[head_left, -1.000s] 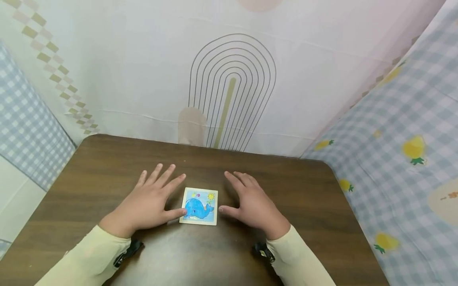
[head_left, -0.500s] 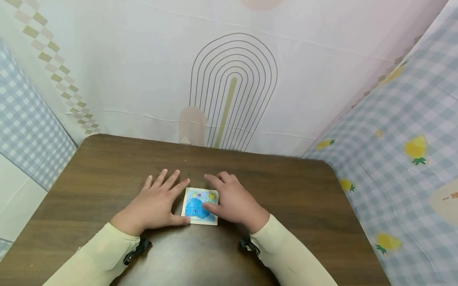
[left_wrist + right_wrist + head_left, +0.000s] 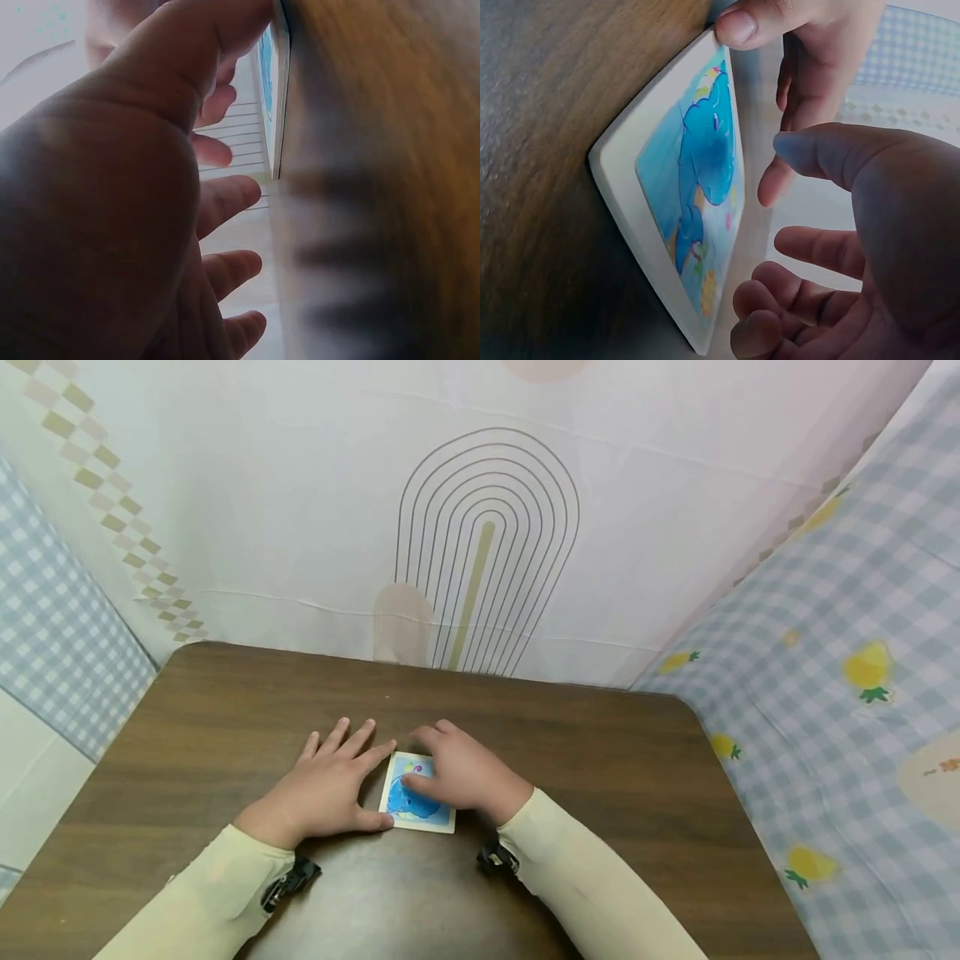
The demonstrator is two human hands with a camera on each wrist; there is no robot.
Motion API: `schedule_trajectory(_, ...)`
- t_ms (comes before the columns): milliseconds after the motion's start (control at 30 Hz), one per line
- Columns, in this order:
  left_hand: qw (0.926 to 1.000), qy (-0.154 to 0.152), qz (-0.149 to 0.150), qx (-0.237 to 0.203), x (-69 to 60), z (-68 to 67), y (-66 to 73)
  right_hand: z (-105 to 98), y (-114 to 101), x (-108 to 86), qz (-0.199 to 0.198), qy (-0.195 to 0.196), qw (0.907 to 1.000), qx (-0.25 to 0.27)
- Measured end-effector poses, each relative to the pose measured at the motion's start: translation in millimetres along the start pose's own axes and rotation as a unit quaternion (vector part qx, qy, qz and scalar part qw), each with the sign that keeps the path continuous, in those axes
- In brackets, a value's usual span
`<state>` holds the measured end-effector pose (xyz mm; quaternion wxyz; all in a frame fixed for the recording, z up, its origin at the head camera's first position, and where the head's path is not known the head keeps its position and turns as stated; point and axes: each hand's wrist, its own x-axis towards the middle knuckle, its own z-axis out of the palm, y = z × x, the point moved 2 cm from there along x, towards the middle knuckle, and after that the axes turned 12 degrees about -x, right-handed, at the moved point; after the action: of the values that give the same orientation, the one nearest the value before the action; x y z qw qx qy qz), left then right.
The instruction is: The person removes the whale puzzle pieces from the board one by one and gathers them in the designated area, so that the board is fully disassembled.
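A square whale picture board (image 3: 422,814), apparently a thin puzzle with a pale border, lies flat on the brown table (image 3: 360,893). My left hand (image 3: 321,792) rests at its left side with fingers spread; the thumb touches the near left corner and the index fingertip is by the far left corner. Over the right half hovers my right hand (image 3: 467,772), its thumb above the whale and its fingers loosely bent. In the right wrist view, a gap shows between the right thumb (image 3: 817,154) and the board (image 3: 619,161), and nothing is held.
A patterned white cloth (image 3: 300,510) hangs behind the table. Blue checked cloth with fruit prints (image 3: 810,718) hangs along the right side, and another checked cloth (image 3: 60,585) hangs at the left. A dark wrist strap (image 3: 291,883) sits on each sleeve.
My right hand has moved left from beside the board to over it. The left hand has shifted slightly right, its thumb now at the near left corner. The board has hardly moved.
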<state>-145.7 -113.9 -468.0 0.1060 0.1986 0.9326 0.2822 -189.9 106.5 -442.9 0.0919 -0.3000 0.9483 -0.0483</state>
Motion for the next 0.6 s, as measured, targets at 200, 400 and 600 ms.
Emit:
schedule_trajectory(200,0.9999,-0.005,-0.002,-0.010,0.5,0.5,-2.4,3.8,-1.4,11.0,0.007,-0.018,0.9998,0.003)
schedule_trajectory(400,1.0000,0.001,-0.002,-0.009,0.2,2.2,-3.1,7.1,-5.1,19.7,0.005,-0.028,0.9995,0.015)
schedule_trajectory(600,0.9999,0.010,-0.001,-0.009,-1.5,3.6,-0.6,11.1,-7.7,24.9,0.015,-0.032,0.9989,0.031)
